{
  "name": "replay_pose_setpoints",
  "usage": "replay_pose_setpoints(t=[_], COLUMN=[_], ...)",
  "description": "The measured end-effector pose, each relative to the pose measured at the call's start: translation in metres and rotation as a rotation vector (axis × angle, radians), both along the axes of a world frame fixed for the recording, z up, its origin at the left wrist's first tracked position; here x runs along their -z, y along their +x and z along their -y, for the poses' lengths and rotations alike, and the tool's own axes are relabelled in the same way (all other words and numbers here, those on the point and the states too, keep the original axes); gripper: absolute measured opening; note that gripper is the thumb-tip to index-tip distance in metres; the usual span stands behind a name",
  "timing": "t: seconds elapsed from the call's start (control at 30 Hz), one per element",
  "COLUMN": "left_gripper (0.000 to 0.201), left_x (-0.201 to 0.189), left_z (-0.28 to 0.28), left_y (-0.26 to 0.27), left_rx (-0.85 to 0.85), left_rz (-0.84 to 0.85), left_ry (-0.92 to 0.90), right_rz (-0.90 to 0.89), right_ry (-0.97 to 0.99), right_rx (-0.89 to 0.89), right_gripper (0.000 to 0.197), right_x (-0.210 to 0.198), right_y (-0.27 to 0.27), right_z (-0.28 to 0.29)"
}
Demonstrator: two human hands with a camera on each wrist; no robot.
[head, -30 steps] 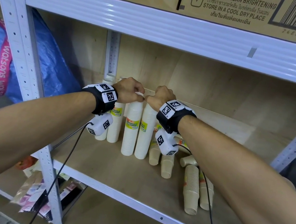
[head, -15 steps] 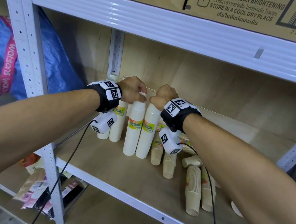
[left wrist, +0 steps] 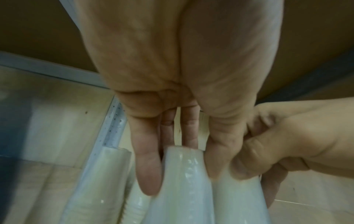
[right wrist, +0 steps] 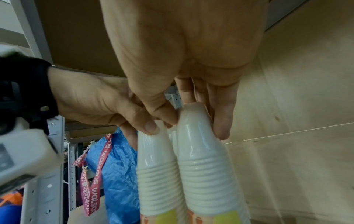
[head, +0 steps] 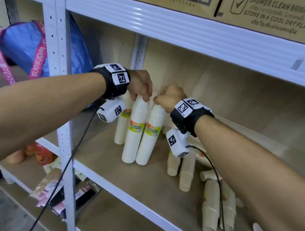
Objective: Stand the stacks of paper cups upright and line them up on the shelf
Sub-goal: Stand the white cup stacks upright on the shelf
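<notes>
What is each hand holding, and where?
Left hand grips one wrapped white paper-cup stack at its top; right hand grips the neighbouring stack likewise.

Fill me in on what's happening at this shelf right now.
A person is tidying paper cups on the shelf. The left hand grips the top of one white wrapped cup stack and the right hand grips the top of the white stack beside it; both stand upright, side by side. Another white stack stands behind them. Several brown cup stacks lie tipped over to the right, not yet stood up.
</notes>
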State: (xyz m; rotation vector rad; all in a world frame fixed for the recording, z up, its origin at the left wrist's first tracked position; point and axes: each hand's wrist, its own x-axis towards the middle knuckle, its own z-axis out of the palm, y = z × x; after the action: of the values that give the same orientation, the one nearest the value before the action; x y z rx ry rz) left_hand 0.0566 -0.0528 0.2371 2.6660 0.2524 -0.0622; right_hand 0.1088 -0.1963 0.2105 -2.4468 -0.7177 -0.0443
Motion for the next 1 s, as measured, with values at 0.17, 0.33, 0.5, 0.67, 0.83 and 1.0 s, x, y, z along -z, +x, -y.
replay_pose_setpoints(t=[0.17, 0.33, 0.5, 0.67, 0.83, 1.0], left_gripper=[0.026, 0.029, 0.031, 0.033, 0.034, 0.035], left_x=[-0.002, 0.004, 0.011, 0.011, 0.008, -0.007], left_z=[-0.021, -0.036, -0.046, -0.049, -0.05, -0.045], left_y=[-0.012, -0.02, -0.023, -0.025, -0.025, -0.026], left_rx=[-0.055, -0.102, -0.119, -0.113, -0.107, -0.094], left_rz=[-0.001, 0.035, 0.048, 0.06, 0.062, 0.099], left_ry=[0.022, 0.031, 0.032, 0.019, 0.022, 0.086], right_rz=[-0.029, -0.029, -0.032, -0.017, -0.017, -0.012], right_ry=[0.046, 0.041, 0.015, 0.008, 0.02, 0.051], right_rx=[-0.054, -0.083, -0.092, -0.095, -0.121, -0.137], right_gripper=[0.03, 0.023, 0.019, 0.02, 0.03, 0.024], right_x=[0.0, 0.004, 0.01, 0.011, 0.007, -0.005], right_y=[-0.008, -0.013, -0.013, -0.009, -0.009, -0.009], right_z=[-0.023, -0.043, -0.054, -0.058, -0.06, -0.054])
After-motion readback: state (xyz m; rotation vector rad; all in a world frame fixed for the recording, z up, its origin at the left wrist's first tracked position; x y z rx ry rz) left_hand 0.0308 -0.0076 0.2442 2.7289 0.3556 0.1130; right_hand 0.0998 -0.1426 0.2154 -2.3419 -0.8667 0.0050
